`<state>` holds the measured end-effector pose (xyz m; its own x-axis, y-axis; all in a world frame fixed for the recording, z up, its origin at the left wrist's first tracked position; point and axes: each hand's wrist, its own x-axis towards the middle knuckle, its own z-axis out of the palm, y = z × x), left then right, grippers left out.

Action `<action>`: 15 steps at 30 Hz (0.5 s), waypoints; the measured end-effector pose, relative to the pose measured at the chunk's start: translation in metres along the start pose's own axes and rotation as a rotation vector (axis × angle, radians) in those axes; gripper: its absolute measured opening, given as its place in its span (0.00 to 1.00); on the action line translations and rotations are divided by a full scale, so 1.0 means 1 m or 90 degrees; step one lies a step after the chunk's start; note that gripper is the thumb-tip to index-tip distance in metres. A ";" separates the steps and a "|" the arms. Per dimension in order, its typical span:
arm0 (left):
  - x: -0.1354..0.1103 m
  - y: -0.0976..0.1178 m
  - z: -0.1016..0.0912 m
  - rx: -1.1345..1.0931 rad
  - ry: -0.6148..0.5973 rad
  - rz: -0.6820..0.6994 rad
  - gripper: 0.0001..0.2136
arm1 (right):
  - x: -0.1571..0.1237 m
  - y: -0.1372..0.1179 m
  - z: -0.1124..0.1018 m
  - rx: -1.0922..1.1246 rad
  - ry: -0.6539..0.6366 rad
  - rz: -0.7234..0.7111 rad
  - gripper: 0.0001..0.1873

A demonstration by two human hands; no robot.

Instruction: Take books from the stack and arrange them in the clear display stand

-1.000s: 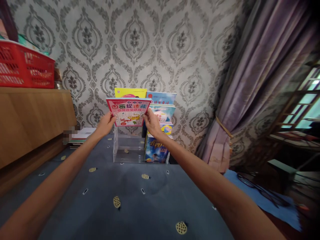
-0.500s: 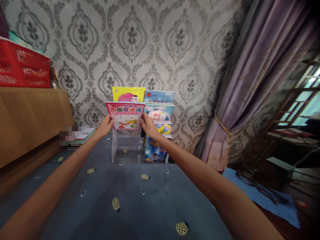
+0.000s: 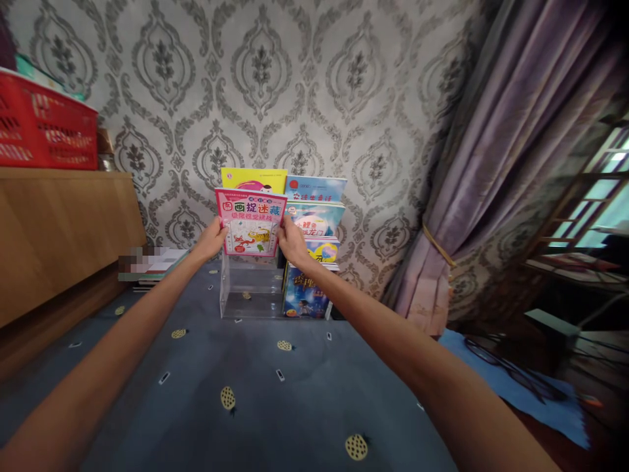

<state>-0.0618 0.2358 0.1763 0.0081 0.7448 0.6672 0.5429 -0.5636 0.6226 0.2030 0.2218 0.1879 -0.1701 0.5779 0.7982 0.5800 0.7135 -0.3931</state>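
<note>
A pink picture book [image 3: 251,226] stands nearly upright in the left column of a clear acrylic book rack [image 3: 250,308]. My left hand [image 3: 210,240] is closed on the book's left edge. On its right edge, my right hand [image 3: 293,244] grips it too, fingers partly hidden behind the cover. Behind it a yellow book [image 3: 254,177] shows only its top. The right column holds a blue book [image 3: 317,189] at the top, a light blue book [image 3: 319,219], a partly covered yellow-and-purple book [image 3: 324,252] and a dark blue book [image 3: 305,295] at the bottom.
A stack of books [image 3: 162,265] lies left of the rack on the dark blue cloth [image 3: 196,406] with pineapple prints. A red basket [image 3: 54,124] sits on a wooden cabinet [image 3: 69,229]. At the right are a purple curtain [image 3: 466,164] and eyeglasses [image 3: 515,370] on a light blue cloth.
The pink book has tipped more upright, its top edge rising and shifting slightly right, with both hands still on it. More of the yellow book behind is covered.
</note>
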 end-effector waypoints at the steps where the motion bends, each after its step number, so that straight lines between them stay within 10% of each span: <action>1: 0.002 0.001 0.001 0.001 -0.002 -0.006 0.13 | -0.001 0.000 0.000 0.005 0.009 -0.009 0.12; 15: 0.003 -0.006 0.013 -0.001 0.010 -0.015 0.14 | -0.008 -0.004 0.010 0.050 0.038 -0.079 0.34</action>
<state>-0.0538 0.2461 0.1687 -0.0172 0.7523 0.6586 0.5411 -0.5469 0.6388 0.1944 0.2187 0.1786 -0.1872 0.4608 0.8675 0.4935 0.8078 -0.3225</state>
